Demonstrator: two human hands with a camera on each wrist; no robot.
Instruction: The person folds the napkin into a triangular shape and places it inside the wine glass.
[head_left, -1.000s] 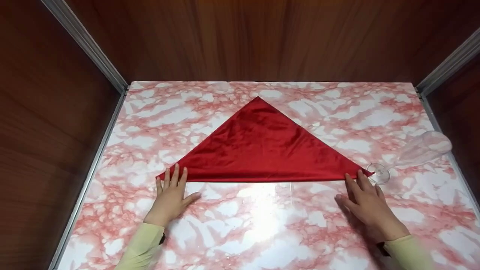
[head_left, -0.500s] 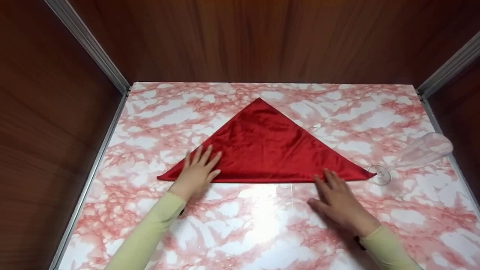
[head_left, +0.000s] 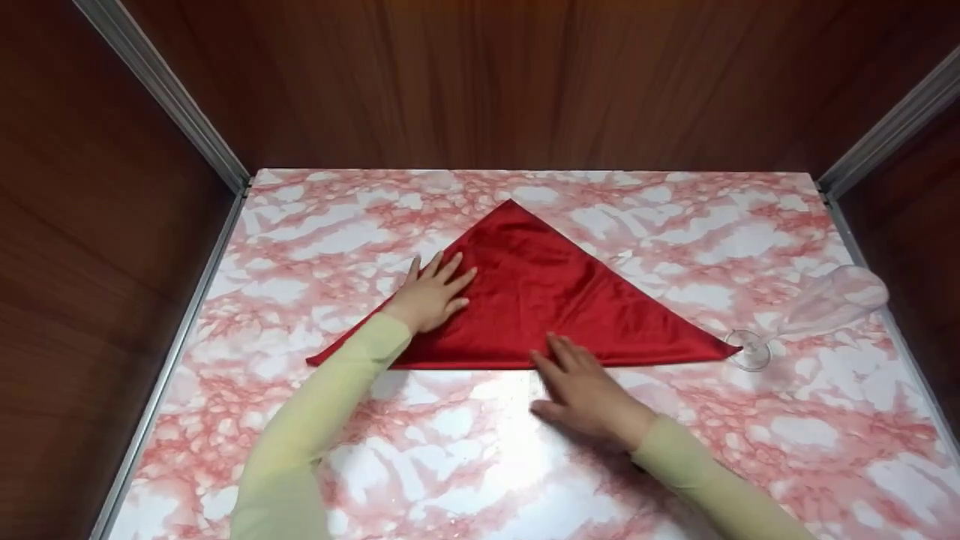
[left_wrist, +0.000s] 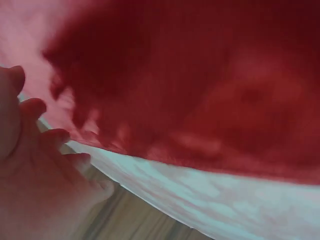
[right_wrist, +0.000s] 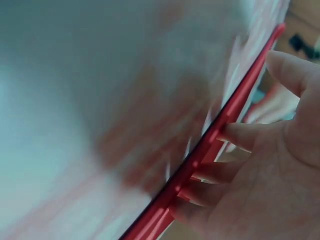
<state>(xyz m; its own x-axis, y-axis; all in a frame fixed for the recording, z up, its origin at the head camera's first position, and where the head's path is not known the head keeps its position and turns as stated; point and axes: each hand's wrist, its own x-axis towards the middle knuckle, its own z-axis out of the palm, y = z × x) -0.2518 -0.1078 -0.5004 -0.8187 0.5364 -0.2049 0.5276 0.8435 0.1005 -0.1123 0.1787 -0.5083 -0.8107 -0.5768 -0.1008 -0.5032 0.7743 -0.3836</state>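
Note:
A shiny red cloth (head_left: 540,292), folded into a triangle, lies with its point toward the back wall and its long fold toward the person. My left hand (head_left: 429,297) is over the cloth's left slanting side with its fingers spread; in the left wrist view the same hand (left_wrist: 45,165) shows beside the red fabric. Near the middle of the long folded edge is my right hand (head_left: 589,394), its fingertips at the fold and its thumb held apart. The right wrist view shows the right hand's fingers (right_wrist: 215,172) stretched along the red edge. Neither hand grips the cloth.
A clear stemmed glass (head_left: 832,300) lies on its side at the right, its round foot by the cloth's right corner. The red-and-white marbled table (head_left: 315,225) is bounded by dark wooden panels (head_left: 480,82) with metal edge strips.
My left hand has moved from the cloth's left corner up its left side. The right hand has slid from the right corner leftward along the fold to the middle. The cloth keeps its shape.

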